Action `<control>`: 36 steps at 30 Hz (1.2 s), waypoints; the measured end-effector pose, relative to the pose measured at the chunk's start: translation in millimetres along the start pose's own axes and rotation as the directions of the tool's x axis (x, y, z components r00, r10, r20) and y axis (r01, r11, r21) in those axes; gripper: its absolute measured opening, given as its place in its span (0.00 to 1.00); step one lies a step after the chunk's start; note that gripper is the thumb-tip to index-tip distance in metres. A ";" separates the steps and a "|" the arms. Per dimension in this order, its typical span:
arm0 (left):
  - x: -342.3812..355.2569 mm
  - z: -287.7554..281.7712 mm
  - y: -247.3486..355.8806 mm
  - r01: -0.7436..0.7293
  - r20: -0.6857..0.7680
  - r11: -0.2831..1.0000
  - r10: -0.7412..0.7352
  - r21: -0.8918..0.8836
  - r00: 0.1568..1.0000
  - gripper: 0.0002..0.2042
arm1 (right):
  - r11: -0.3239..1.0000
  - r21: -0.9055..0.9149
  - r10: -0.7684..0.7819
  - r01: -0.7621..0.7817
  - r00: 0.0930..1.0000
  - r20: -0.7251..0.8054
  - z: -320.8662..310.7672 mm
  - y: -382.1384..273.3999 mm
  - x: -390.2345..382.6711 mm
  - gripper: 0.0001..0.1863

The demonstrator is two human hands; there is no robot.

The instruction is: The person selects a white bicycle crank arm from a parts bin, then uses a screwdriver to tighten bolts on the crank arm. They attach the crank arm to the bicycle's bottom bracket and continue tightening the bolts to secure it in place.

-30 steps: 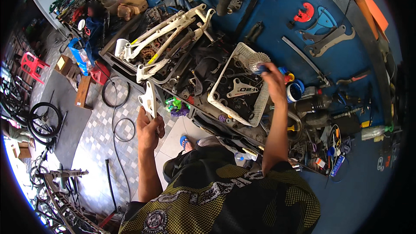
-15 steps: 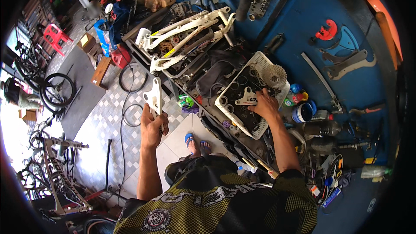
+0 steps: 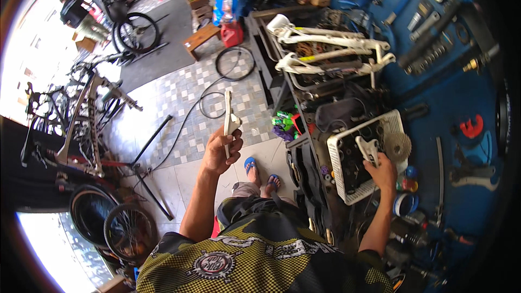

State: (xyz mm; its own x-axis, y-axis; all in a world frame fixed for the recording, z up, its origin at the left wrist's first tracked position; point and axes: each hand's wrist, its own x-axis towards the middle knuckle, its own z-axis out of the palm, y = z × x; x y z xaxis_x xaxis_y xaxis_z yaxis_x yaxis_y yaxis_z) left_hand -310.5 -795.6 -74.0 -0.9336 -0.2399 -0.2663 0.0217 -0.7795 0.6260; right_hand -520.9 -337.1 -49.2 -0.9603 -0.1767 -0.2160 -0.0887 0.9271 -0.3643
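Biggest worry is the left hand: it's got a white bracket-like part pinched between thumb and fingers, out over the tiled floor with no bench under it. If that pinch loosens, the thing goes straight down, and the feet in blue sandals are just to the right on the near side, so ouch, or at best chipped paint.

Right hand has the fingertips closed on a second white bracket at the white plastic basket. Can't tell if that piece is lifted clear or leaning on the stuff underneath. It could snag on the loose bits in there, or knock the cassette just to its right, if the wrist swings that way. Only one end looks gripped, so it could twist out of the fingers too.

As for how they sit in the grip: left one sticks up past the fist, most of it on the far side of the fingers, with a slim strip showing on the near side. The right one pokes out to the far left of the fingertips, tilted, its near end tucked under them, well inside the basket's left wall.
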 end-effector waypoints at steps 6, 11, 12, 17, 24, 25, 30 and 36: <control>-16.3 -24.9 11.0 -0.047 0.077 0.973 0.065 -0.225 0.995 0.41 | 0.795 0.534 -0.306 0.287 0.950 -0.056 -46.5 -44.0 -1.5 0.24; -41.7 -43.0 37.9 -0.157 -0.064 0.973 0.149 -0.170 0.987 0.38 | 0.376 0.891 -0.613 0.254 0.789 0.034 -16.9 -149.1 0.4 0.36; -50.5 -47.3 46.5 -0.191 -0.113 0.973 0.177 -0.130 0.978 0.37 | 0.326 0.917 -0.663 0.231 0.747 0.047 -2.8 -175.3 -1.0 0.36; -107.8 -79.3 87.3 -0.312 -0.375 0.860 0.467 0.404 0.801 0.27 | 0.294 0.946 -0.852 0.138 0.487 0.194 74.6 -312.2 -18.8 0.44; -211.3 -173.1 139.5 -0.223 -0.509 0.661 0.714 0.717 0.480 0.18 | 0.302 0.951 -0.946 -0.072 0.103 0.308 186.0 -497.4 -91.7 0.40; -226.4 -185.0 145.3 -0.220 -0.525 0.647 0.738 0.730 0.424 0.17 | 0.316 0.944 -0.943 -0.094 0.079 0.324 203.0 -519.4 -107.3 0.42; -298.4 -232.6 173.0 -0.052 -0.496 0.518 0.840 0.854 0.221 0.21 | 0.410 0.859 -0.912 -0.307 -0.143 0.384 274.6 -607.2 -177.6 0.42; -361.2 -267.9 188.7 -0.094 -0.497 0.505 0.862 0.858 0.094 0.26 | 0.507 0.766 -0.854 -0.396 -0.353 0.383 334.2 -668.0 -242.2 0.43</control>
State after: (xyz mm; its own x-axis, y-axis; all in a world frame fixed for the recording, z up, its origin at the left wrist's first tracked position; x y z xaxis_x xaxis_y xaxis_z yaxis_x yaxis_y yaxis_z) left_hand 126.6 -1011.1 -56.0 0.1085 -0.9827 0.1502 -0.2083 0.1253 0.9700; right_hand -140.6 -1024.1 -56.3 0.5162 -0.8555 0.0407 0.5376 0.2866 -0.7930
